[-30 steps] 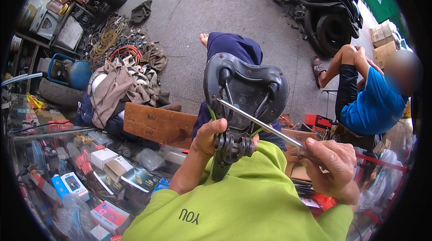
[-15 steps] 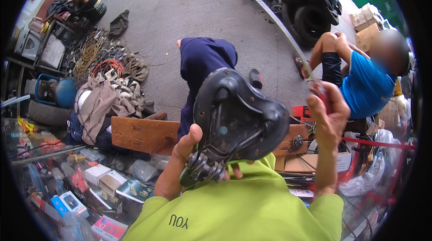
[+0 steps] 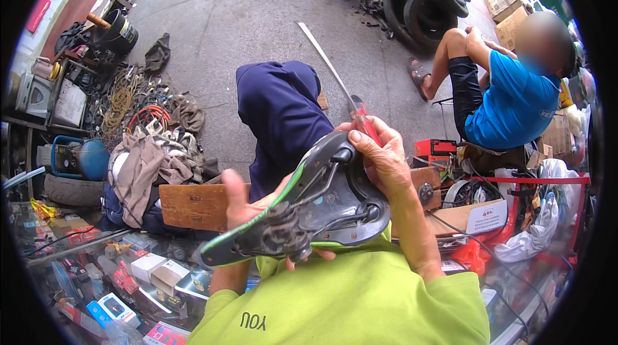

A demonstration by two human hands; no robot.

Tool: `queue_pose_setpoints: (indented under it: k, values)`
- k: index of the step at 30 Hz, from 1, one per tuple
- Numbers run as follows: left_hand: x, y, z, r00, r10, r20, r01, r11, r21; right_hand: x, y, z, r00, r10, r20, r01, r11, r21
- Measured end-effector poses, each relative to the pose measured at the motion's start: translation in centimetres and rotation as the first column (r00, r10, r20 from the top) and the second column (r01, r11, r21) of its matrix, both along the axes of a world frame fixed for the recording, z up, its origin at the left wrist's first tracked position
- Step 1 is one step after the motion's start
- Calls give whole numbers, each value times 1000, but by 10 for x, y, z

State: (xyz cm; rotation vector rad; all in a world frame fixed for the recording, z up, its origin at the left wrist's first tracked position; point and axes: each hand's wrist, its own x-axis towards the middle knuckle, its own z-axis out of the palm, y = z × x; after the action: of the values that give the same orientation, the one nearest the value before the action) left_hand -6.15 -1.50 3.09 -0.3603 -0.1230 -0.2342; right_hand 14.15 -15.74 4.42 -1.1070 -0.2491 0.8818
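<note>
An upturned bicycle saddle (image 3: 347,197) lies across my lap, its black underside, rails and clamp facing up and a green edge along its side. My left hand (image 3: 248,200) supports it from below and beside the narrow end, thumb raised, with most of the fingers hidden behind it. At the wide end, my right hand (image 3: 386,152) is closed on the red handle of a long, thin-bladed knife (image 3: 328,65), and its lower fingers rest against the saddle's rim. The blade points away and to the left, above my knee.
A wooden plank (image 3: 193,206) lies just beyond a glass display case (image 3: 84,242) full of small boxed parts. A person in a blue shirt (image 3: 515,100) sits at the right. Tyres (image 3: 428,19) are piled beyond; cables and rags (image 3: 151,158) lie at the left.
The saddle has turned, its narrow end now pointing lower left. My right hand has come left and in against it with the knife. My left thumb has lifted off its side.
</note>
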Motion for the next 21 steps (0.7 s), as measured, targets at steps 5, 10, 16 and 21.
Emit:
queue_pose_setpoints:
  k: [5,10,16,21]
  values:
    - [-5,1,11,919,321,229,-380,876,298,-12,-5,-30,968,-162,-193,162,987,-16]
    - [23,-10,7,721,593,359,-402,-64,913,-30,1,-18,929,-350,-118,359,931,68]
    - [97,16,7,809,470,352,-559,430,709,-59,2,-8,919,-395,11,395,918,-35]
    - [104,29,-16,855,498,144,-456,590,666,-44,-50,-1,963,-147,227,216,922,-321]
